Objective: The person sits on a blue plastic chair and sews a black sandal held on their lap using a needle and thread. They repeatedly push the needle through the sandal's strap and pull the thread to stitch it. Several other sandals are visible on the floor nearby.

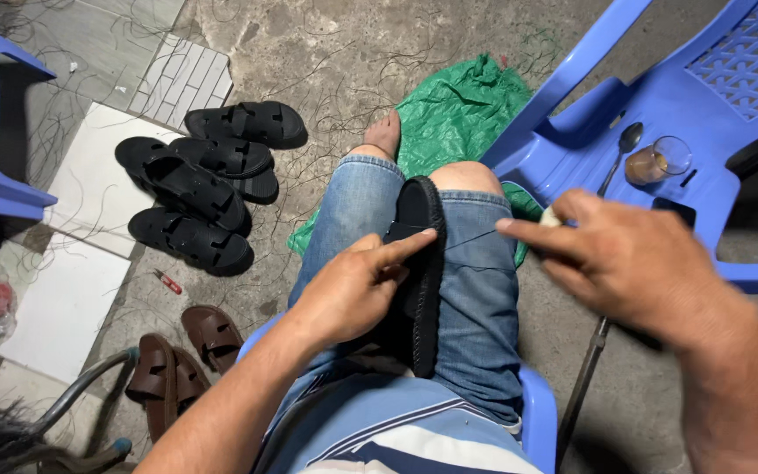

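Observation:
A black sandal sole stands on edge between my knees, its stitched rim facing me. My left hand rests on its side, the index finger stretched along the upper rim. My right hand hovers to the right of my knee, fingers pinched on a thin dark thread that runs taut to the sole. A small pale lump shows between the thumb and fingers; what it is cannot be told.
Several black sandals lie on the floor at the left, a brown pair nearer me. A blue plastic chair at right carries a glass of brown drink and a spoon. A green plastic sheet lies under my foot.

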